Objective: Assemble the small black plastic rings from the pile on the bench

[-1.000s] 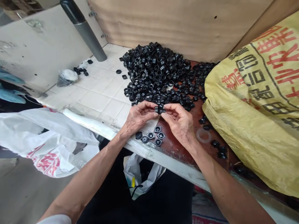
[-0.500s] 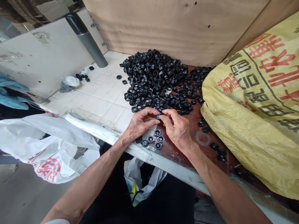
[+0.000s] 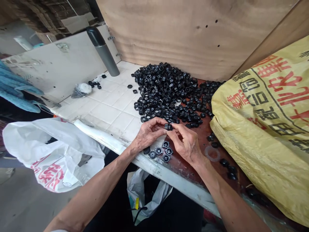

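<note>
Once the thumbs (image 3: 159,132) had drawn nearer together, the left hand (image 3: 148,132) and right hand (image 3: 186,141), nearly closed, pinched one black part (image 3: 168,127) mid-frame; its fit seemed tighter.

One part (image 3: 168,127) is being held by one left hand (image 3: 148,132) and one right hand (image 3: 187,143). Six discs (image 3: 158,150), one ring (image 3: 218,153), one flask (image 3: 106,54), one sack (image 3: 263,141) and two white bags (image 3: 79,145) are being counted. In one heap (image 3: 164,83), pieces (image 3: 178,109) are being seen too densely packed for counting.
</note>
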`<action>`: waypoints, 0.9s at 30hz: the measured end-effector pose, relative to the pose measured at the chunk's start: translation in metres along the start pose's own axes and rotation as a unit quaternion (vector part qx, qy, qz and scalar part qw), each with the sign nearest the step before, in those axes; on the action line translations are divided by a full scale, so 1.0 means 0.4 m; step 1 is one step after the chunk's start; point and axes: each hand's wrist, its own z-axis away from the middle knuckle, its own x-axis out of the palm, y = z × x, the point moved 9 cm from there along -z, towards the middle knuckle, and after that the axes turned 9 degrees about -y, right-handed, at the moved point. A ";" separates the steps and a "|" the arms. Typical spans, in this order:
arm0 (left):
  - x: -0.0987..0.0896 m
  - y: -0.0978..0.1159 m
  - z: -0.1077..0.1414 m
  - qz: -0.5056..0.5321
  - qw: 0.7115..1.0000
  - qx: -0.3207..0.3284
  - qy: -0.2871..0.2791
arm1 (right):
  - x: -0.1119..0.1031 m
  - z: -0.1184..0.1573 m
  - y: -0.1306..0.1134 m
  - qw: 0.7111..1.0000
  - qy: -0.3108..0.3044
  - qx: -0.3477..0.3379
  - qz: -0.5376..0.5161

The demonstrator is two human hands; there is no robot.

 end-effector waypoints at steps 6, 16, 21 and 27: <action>-0.011 0.005 0.001 -0.013 1.000 -0.003 0.020 | -0.006 -0.003 -0.007 1.000 -0.007 0.016 -0.003; 0.006 0.011 -0.001 -0.004 1.000 0.004 -0.005 | -0.023 -0.011 -0.003 1.000 0.016 0.019 -0.009; 0.010 0.012 0.000 -0.004 1.000 0.004 -0.012 | -0.020 -0.010 -0.007 0.999 0.006 0.021 -0.025; 0.012 0.013 0.000 0.001 1.000 0.000 -0.020 | -0.011 -0.004 -0.007 0.999 0.008 -0.002 -0.037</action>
